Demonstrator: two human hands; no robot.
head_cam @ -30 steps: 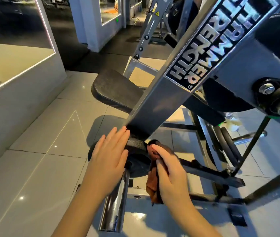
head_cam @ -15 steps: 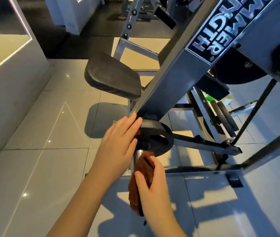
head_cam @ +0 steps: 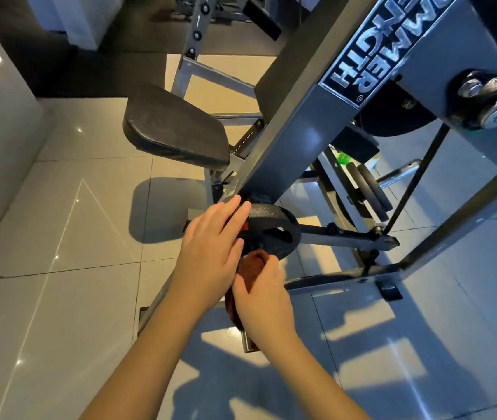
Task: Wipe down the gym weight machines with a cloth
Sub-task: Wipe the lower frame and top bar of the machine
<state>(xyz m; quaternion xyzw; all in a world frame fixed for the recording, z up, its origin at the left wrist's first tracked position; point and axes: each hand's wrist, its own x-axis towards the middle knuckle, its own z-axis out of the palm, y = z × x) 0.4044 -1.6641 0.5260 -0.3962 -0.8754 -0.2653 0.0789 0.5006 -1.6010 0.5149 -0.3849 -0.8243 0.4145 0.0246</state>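
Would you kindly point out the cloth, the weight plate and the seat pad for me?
cloth [head_cam: 251,264]: head view, bunched top fold.
weight plate [head_cam: 271,212]: head view, upper rim.
seat pad [head_cam: 174,128]: head view, middle of top face.

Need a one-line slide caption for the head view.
Left hand rests on a black weight plate while the right hand grips a brown cloth at its lower edge.

Rust-brown cloth [head_cam: 251,264] sits against a black weight plate [head_cam: 274,222] with a small red mark. The grey metal machine arm [head_cam: 295,140] has a black label [head_cam: 383,40] with silver lettering. Black seat pad [head_cam: 174,131] far left, above glossy cream floor tiles [head_cam: 74,222].
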